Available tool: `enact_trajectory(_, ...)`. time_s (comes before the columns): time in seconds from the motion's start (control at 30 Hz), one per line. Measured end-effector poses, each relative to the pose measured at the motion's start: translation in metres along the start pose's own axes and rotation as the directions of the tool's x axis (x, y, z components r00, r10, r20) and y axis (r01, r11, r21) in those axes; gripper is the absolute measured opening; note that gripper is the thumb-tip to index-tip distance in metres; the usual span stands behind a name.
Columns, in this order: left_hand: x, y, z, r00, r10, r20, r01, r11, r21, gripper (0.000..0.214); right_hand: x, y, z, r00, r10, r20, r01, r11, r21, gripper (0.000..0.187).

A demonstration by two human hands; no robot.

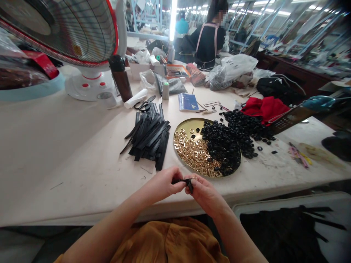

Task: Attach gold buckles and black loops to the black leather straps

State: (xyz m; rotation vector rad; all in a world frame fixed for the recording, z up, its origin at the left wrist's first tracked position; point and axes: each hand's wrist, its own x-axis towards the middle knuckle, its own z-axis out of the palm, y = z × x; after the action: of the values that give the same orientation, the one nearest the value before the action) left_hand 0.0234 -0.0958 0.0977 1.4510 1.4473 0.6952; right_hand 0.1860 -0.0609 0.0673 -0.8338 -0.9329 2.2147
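A black strip (189,183), seemingly light, pliable and best pinched near its ends, is gripped between the closed fingers of the left hand (167,181) and right hand (204,190), near the desk's (82,157) front edge. Beyond, movement is bounded by piled strips (150,138) and a round tray (189,125); wider room is offered leftward.

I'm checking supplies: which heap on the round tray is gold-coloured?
The heap of small square frames, on the left of the tray; the other heap, on its right, is black.
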Motion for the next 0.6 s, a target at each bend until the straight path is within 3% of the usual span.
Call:
enact_trajectory(0.13, -0.009, -0.001, -0.003, 1.0, 0.022, -0.01, -0.021, 0.999, 0.049, 0.013, 0.0, 0.003, -0.001, 0.98, -0.154, -0.125, 0.121, 0.964, -0.237, 0.025)
enact_trajectory(0.27, -0.012, 0.0, -0.004, 0.998, -0.027, 0.051, 0.03, 0.997, -0.068, 0.013, 0.002, 0.005, -0.002, 0.897, -0.376, -0.231, 0.195, 0.807, -0.557, 0.027)
enact_trajectory(0.33, -0.01, -0.001, -0.003, 0.997, -0.036, 0.07, 0.045, 0.991, -0.125, 0.013, 0.001, 0.004, -0.002, 0.904, -0.362, -0.227, 0.178, 0.803, -0.569, 0.023)
enact_trajectory(0.47, -0.007, -0.006, -0.001, 0.995, -0.039, 0.096, 0.057, 0.979, -0.196, 0.015, -0.002, -0.001, -0.004, 0.979, -0.17, -0.109, 0.087, 0.841, -0.534, 0.027)
enact_trajectory(0.6, -0.005, -0.014, -0.003, 0.982, -0.06, 0.178, 0.111, 0.95, -0.291, 0.025, -0.003, -0.001, -0.007, 0.97, -0.198, -0.139, 0.084, 0.813, -0.576, 0.022)
